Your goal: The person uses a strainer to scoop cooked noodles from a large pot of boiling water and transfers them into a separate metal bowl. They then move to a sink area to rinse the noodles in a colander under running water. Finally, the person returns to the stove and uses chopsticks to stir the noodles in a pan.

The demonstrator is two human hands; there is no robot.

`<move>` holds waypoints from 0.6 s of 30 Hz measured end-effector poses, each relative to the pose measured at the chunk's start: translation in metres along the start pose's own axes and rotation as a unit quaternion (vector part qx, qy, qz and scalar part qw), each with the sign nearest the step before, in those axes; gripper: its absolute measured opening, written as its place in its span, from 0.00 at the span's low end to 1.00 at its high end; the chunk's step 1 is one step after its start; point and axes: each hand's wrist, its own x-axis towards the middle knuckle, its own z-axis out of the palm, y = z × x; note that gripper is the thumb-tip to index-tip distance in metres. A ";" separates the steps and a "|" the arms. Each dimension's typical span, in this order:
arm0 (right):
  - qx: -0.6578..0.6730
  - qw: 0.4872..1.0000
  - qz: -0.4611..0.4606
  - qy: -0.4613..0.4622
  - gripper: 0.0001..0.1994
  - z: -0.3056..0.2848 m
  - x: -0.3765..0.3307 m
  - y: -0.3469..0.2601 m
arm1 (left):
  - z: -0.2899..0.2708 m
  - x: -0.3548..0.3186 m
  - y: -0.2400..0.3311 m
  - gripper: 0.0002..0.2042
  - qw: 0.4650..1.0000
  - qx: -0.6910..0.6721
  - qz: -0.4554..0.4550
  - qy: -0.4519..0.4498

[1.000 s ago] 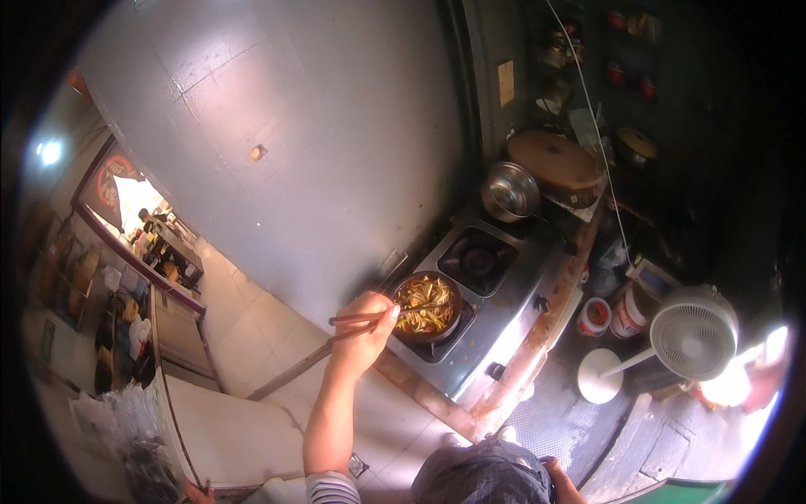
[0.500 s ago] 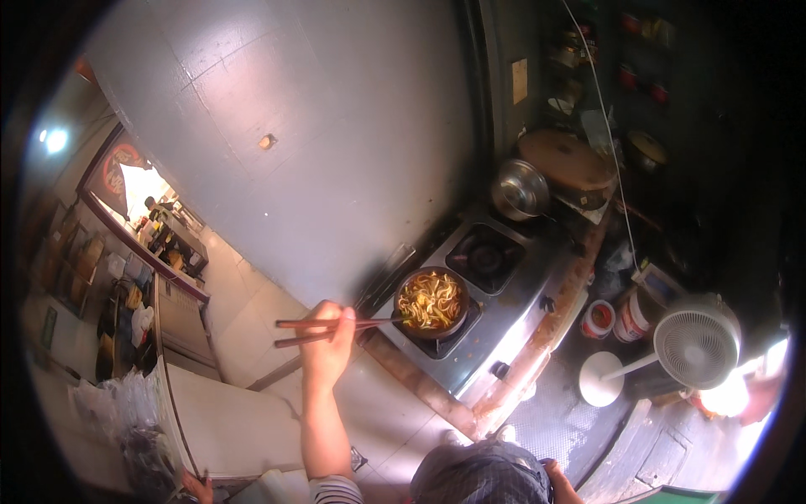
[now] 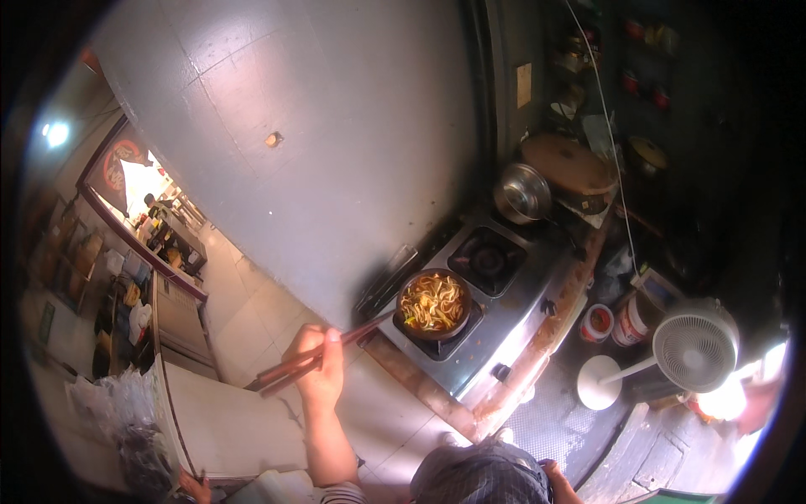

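Note:
My left hand (image 3: pixel 319 365) grips a pair of long reddish-brown chopsticks (image 3: pixel 281 372), with fingers closed round them. The thick ends stick out to the left; the thin ends reach toward the left rim of a small dark pot (image 3: pixel 467 323). Whether the tips touch the rim I cannot tell. Noodles (image 3: pixel 432 302) in brown broth, with bits of green and yellow, fill the pot, which sits on the near burner of a steel gas stove (image 3: pixel 495 336). My right hand (image 3: pixel 561 485) rests beside my dark clothing at the lower edge, its fingers mostly hidden.
Beyond the pot lies a second burner (image 3: pixel 488 260), with a steel saucepan (image 3: pixel 521 193) behind it. A grey wall panel (image 3: pixel 336 151) borders the stove. To the right stand two tubs (image 3: pixel 597 322) and a white fan (image 3: pixel 695 344). Another person's hand (image 3: pixel 195 485) shows at lower left.
My left hand has moved slightly down and left, drawing the chopstick tips back from the noodles to the pot's left rim. The chopsticks now tilt more steeply. The pot stays put.

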 end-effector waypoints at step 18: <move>-0.020 0.999 0.031 -0.028 0.19 0.001 -0.005 -0.011 | 0.098 -0.105 -0.061 0.13 0.994 0.029 0.054 -0.086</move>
